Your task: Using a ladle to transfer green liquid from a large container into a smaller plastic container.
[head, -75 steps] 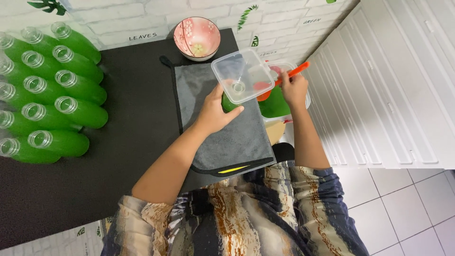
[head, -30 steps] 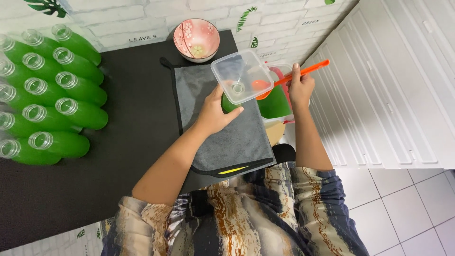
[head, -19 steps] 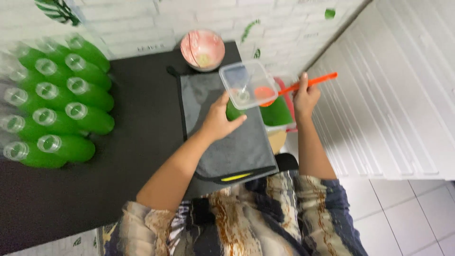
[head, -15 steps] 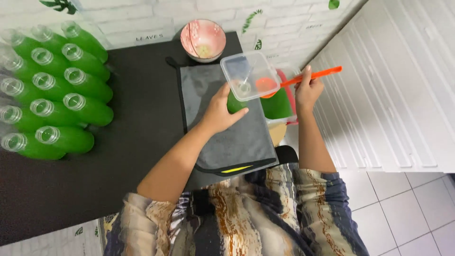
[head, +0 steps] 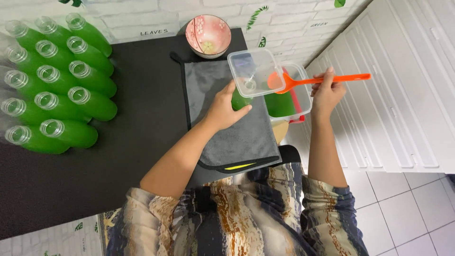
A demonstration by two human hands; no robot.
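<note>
1. about a dozen filled green bottles [head: 71, 102] lie in rows, uncapped, on the far left of the black desk [head: 142, 142] — that share looks done.
2. one bottle [head: 238, 100] stands on the grey mat [head: 246, 137], a clear square funnel [head: 251, 71] on its neck; green liquid remains in the tub [head: 284, 105] to its right.
3. left hand [head: 222, 109] — grip clamped round this bottle.
4. right hand [head: 326, 92] — fingers closed on the orange ladle [head: 308, 80], its bowl at the funnel's right edge.

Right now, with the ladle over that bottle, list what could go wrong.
1. The orange ladle in the right hand hangs above a clear square funnel; a tilt off centre could spill green liquid onto the grey cloth.
2. The left hand alone steadies the green bottle, which could tip.
3. The green-filled container sits at the table's edge and might be knocked off.
</note>
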